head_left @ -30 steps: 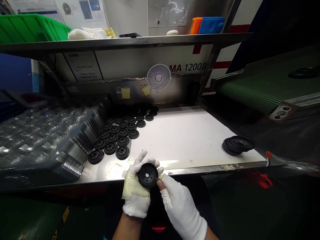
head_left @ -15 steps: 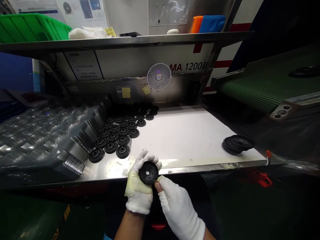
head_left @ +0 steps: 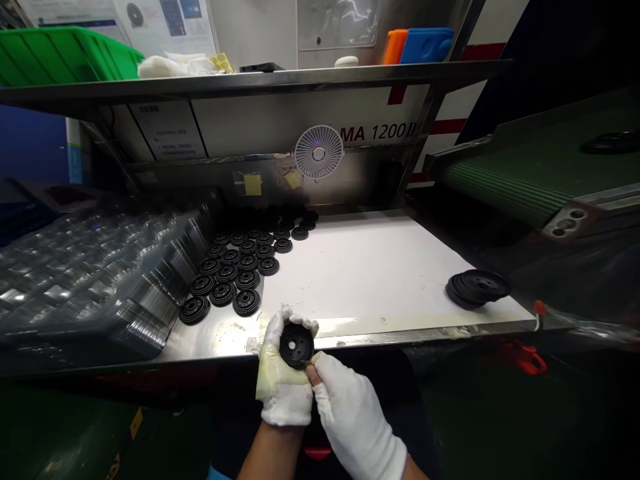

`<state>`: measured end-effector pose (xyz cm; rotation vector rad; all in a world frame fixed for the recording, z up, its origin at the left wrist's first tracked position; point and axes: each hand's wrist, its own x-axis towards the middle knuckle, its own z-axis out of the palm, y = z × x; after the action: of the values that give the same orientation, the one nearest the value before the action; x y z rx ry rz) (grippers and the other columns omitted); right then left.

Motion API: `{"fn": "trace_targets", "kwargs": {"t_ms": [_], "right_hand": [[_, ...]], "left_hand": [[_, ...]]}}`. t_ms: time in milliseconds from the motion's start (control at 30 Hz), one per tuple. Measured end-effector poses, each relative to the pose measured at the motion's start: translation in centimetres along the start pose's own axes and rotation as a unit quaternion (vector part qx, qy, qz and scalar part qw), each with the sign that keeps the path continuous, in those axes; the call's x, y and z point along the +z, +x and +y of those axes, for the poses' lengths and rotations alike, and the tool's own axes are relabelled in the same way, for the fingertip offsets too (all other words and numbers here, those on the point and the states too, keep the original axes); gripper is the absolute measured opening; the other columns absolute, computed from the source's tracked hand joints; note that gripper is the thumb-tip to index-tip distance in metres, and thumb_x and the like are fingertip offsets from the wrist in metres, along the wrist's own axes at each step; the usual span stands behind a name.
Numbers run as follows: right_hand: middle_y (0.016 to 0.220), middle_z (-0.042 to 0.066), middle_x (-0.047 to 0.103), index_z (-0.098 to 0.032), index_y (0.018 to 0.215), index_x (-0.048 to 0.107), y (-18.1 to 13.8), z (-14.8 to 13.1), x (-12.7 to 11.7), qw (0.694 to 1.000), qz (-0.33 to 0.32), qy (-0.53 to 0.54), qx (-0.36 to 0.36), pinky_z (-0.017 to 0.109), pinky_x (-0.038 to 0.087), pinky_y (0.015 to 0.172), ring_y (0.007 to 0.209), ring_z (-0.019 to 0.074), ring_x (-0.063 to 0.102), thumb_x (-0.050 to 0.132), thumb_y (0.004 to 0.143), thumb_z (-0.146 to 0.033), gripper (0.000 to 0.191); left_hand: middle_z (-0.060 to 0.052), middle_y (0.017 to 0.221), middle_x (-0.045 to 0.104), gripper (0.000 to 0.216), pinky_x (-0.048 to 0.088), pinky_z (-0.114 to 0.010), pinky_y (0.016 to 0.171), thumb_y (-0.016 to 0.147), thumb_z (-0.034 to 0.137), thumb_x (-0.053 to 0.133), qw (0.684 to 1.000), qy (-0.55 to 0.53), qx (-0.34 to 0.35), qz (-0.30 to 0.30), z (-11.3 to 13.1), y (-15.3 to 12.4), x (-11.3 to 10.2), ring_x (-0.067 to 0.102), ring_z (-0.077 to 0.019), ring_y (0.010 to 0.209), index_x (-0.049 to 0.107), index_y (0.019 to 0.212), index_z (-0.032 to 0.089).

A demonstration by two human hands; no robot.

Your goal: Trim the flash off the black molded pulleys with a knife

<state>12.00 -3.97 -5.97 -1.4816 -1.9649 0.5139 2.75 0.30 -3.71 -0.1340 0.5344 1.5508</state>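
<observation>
Nearest, the right hand [head_left: 350, 407] pinches a thin item [head_left: 307, 363], too small to identify, at the black pulley wheel [head_left: 301, 348] cradled in the left hand [head_left: 286, 390]. The wheel looks light and stiff, best held by its rim. Beyond, similar wheels [head_left: 247, 302] sit left on the surface [head_left: 215, 339].

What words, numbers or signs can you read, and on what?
"MA 1200II": on the white flat panel; the white round fan may hide preceding letters.
Line under it: too blurred to read.
White notice with dark blue edges, below the grey metal shelf: too small.
White picture sheets above that shelf: too small.
Black round part in the white-gloved left hand: no legible marking.
</observation>
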Motion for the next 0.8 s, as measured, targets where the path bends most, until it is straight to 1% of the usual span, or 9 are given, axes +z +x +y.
{"fn": "trace_targets", "kwargs": {"t_ms": [67, 100, 167, 233, 367, 467, 567, 700, 800], "right_hand": [[0.062, -0.001, 0.057, -0.021, 0.069, 0.047, 0.0, -0.3, 0.0, 1.000, -0.008, 0.011, -0.003, 0.021, 0.029, 0.048, 0.052, 0.0108, 0.051, 0.034, 0.090, -0.030, 0.026], [0.062, -0.001, 0.057, -0.021, 0.069, 0.047, 0.1, -0.2, -0.1, 1.000, -0.010, 0.010, -0.003, 0.021, 0.029, 0.049, 0.052, 0.0110, 0.051, 0.034, 0.090, -0.030, 0.026], [0.064, -0.001, 0.058, -0.021, 0.071, 0.049, 0.2, 0.1, -0.3, 1.000, -0.011, 0.002, 0.002, 0.022, 0.029, 0.049, 0.053, 0.0116, 0.052, 0.033, 0.090, -0.029, 0.026], [0.065, -0.001, 0.058, -0.021, 0.074, 0.050, 0.3, 0.6, -0.5, 1.000, -0.006, -0.010, 0.014, 0.023, 0.028, 0.050, 0.054, 0.0122, 0.052, 0.033, 0.090, -0.029, 0.025], [0.063, -0.001, 0.057, -0.021, 0.073, 0.049, 0.1, 1.0, -0.3, 0.999, 0.004, -0.031, 0.024, 0.024, 0.027, 0.049, 0.052, 0.0128, 0.050, 0.033, 0.090, -0.030, 0.025], [0.064, -0.001, 0.057, -0.021, 0.072, 0.048, -0.2, 0.4, 0.1, 1.000, -0.004, -0.017, 0.011, 0.023, 0.028, 0.049, 0.052, 0.0123, 0.050, 0.032, 0.090, -0.031, 0.026], [0.065, 0.000, 0.057, -0.021, 0.072, 0.049, -0.3, -0.1, 0.3, 1.000, -0.016, 0.000, -0.004, 0.022, 0.030, 0.050, 0.054, 0.0122, 0.051, 0.031, 0.090, -0.030, 0.027], [0.065, 0.000, 0.057, -0.021, 0.072, 0.049, -0.1, 0.2, -0.2, 1.000, -0.013, 0.012, 0.004, 0.022, 0.029, 0.049, 0.054, 0.0125, 0.051, 0.032, 0.090, -0.031, 0.026], [0.062, 0.000, 0.056, -0.021, 0.071, 0.048, -0.1, 0.7, -0.4, 1.000, 0.007, -0.002, 0.020, 0.023, 0.028, 0.048, 0.051, 0.0126, 0.049, 0.031, 0.090, -0.031, 0.028]], "left_hand": [[0.001, 0.068, 0.056, 0.004, 0.050, -0.030, 0.072, 0.072, 0.019, 0.060, 1.000, 0.010, 0.013, 0.019, 0.0, -0.2, 0.2, 0.058, -0.0123, 0.070, 0.059, 0.076, 0.018], [-0.001, 0.071, 0.058, 0.008, 0.050, -0.032, 0.074, 0.073, 0.019, 0.059, 0.999, 0.029, 0.016, 0.013, 0.1, -0.3, 0.2, 0.059, -0.0143, 0.074, 0.060, 0.081, 0.018], [-0.006, 0.083, 0.061, 0.020, 0.049, -0.039, 0.078, 0.073, 0.019, 0.057, 0.997, 0.076, 0.012, -0.017, 0.3, -0.4, 0.1, 0.059, -0.0205, 0.085, 0.060, 0.093, 0.017], [-0.009, 0.086, 0.061, 0.027, 0.049, -0.044, 0.078, 0.073, 0.020, 0.055, 0.994, 0.103, -0.010, -0.044, 0.5, -0.5, -0.1, 0.059, -0.0241, 0.088, 0.059, 0.099, 0.015], [-0.002, 0.068, 0.057, 0.016, 0.050, -0.035, 0.072, 0.072, 0.017, 0.058, 0.997, 0.069, -0.010, -0.036, 0.5, 0.1, -0.3, 0.058, -0.0142, 0.068, 0.060, 0.087, 0.017], [0.002, 0.064, 0.054, 0.010, 0.050, -0.028, 0.070, 0.071, 0.016, 0.061, 0.999, 0.029, -0.002, -0.015, 0.2, 0.6, -0.5, 0.056, -0.0102, 0.064, 0.059, 0.081, 0.018], [0.001, 0.070, 0.056, 0.018, 0.050, -0.030, 0.072, 0.071, 0.016, 0.062, 0.999, 0.043, 0.023, -0.020, 0.2, 0.5, -0.7, 0.058, -0.0128, 0.071, 0.059, 0.088, 0.019], [-0.009, 0.088, 0.061, 0.030, 0.048, -0.043, 0.078, 0.072, 0.019, 0.057, 0.994, 0.095, -0.026, -0.041, 0.6, -0.2, -0.8, 0.059, -0.0243, 0.088, 0.057, 0.102, 0.016], [-0.006, 0.078, 0.060, 0.024, 0.049, -0.042, 0.077, 0.072, 0.019, 0.056, 0.994, 0.086, -0.036, -0.050, 0.7, -0.1, -1.0, 0.060, -0.0202, 0.078, 0.059, 0.096, 0.016]]}}
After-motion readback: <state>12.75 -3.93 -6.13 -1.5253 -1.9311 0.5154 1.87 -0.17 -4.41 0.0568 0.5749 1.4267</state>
